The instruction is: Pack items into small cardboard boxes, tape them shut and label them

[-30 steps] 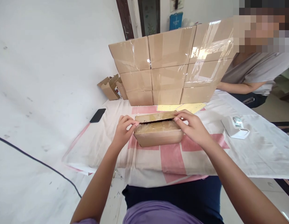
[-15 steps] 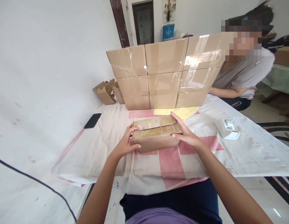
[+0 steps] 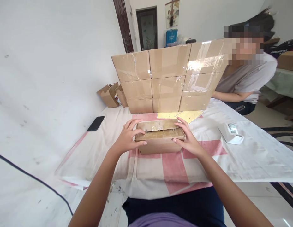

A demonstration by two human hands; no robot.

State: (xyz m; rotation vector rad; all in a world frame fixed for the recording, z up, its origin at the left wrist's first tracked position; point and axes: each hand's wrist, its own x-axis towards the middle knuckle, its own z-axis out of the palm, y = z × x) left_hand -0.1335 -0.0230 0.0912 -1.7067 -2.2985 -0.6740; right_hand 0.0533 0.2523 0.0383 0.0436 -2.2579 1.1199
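Both hands (image 3: 129, 138) hold a cardboard box (image 3: 160, 147), its flap (image 3: 158, 125) perhaps slightly raised.

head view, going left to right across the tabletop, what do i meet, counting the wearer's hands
Flat black object → left hand → taped cardboard box → right hand → white device

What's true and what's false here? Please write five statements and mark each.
1. The left hand and right hand are at opposite ends of the small box. True.
2. The small box stands on bare wood. False: it stands on a cloth.
3. A flat black slab lies left of the small box. True.
4. Yellow sheets lie at the foot of the taped stack. True.
5. The taped stack shows five rows. False: it shows three.
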